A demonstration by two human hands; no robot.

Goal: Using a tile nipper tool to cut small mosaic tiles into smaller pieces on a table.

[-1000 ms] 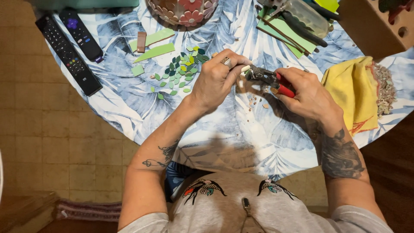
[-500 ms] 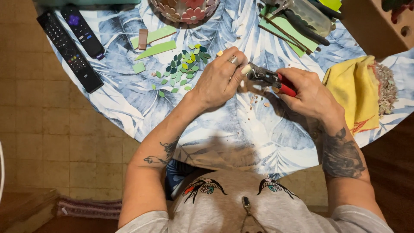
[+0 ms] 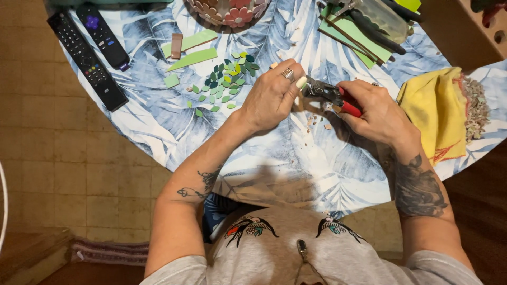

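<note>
The right hand (image 3: 377, 113) was wrapped around red-handled nippers (image 3: 334, 97), whose jaws met a small pale tile piece (image 3: 301, 82) pinched in the left hand's (image 3: 272, 97) fingertips, at about one o'clock from the table's centre. Fingers sat close to the blades; a slip might have nicked them, or flung chips toward the green leaf-shaped pieces (image 3: 226, 80) at eleven o'clock.

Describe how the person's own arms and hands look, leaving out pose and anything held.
Both arms are bare below short grey sleeves. The left hand wears a silver ring, and dark line tattoos mark that forearm. The right hand shows no ring; a large dark shaded tattoo covers that forearm.
</note>
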